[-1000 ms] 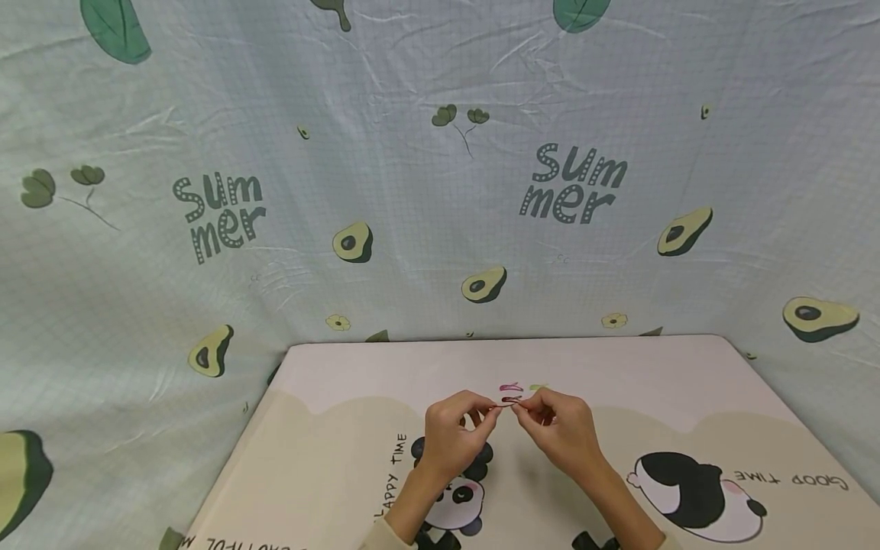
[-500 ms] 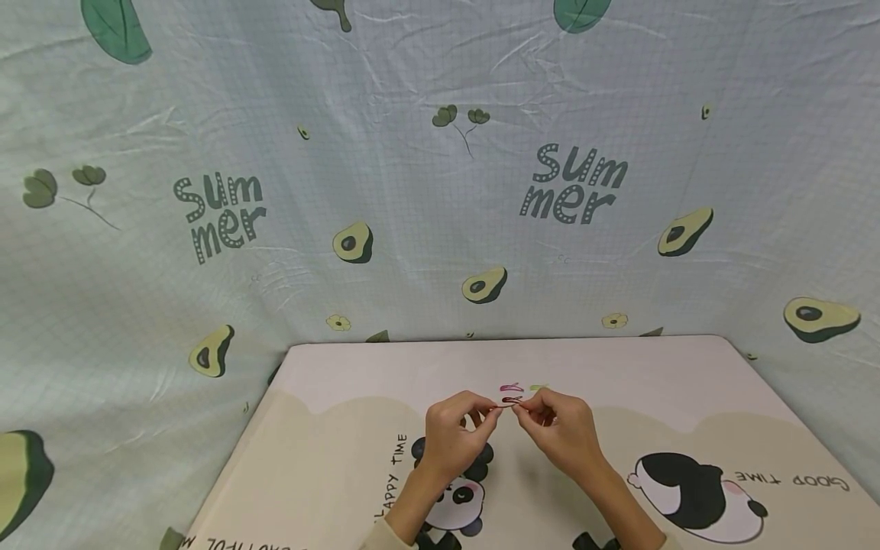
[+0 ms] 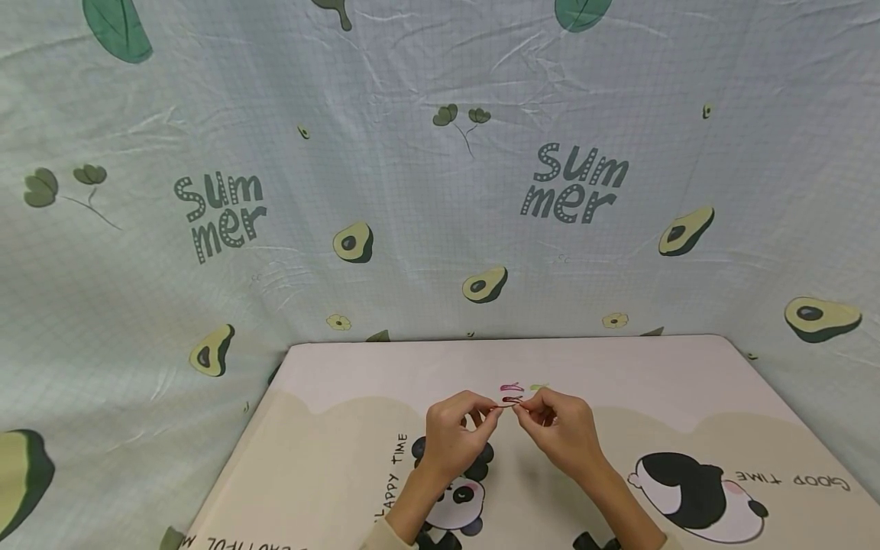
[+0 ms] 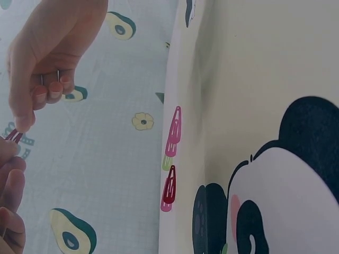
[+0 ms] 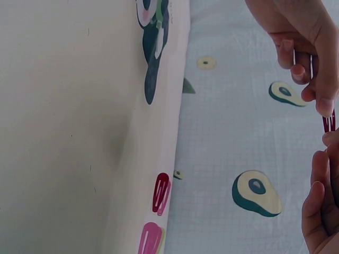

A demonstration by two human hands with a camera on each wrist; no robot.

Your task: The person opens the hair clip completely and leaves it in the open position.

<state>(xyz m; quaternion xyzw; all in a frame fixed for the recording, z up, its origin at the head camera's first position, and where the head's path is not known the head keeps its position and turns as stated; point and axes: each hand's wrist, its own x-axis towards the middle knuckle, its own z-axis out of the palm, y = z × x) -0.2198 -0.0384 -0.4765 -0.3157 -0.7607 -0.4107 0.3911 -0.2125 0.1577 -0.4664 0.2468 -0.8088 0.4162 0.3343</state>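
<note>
A dark red snap hair clip (image 5: 329, 122) is stretched between my two hands, raised over the table's far part. My left hand (image 3: 459, 428) pinches one end between thumb and forefinger. The other end is pinched by the fingertips of my right hand (image 3: 560, 429). Fingers cover much of the clip, so I cannot tell whether it is snapped or unsnapped. Just beyond the hands, another dark red hair clip (image 4: 169, 185) lies on the table beside pink hair clips (image 4: 174, 127). A green hair clip (image 4: 167, 162) lies partly hidden there.
The table (image 3: 330, 473) wears a pale cover printed with a panda, a dog and lettering. Its far edge meets a hanging light cloth (image 3: 412, 191) printed with avocados and the word "summer".
</note>
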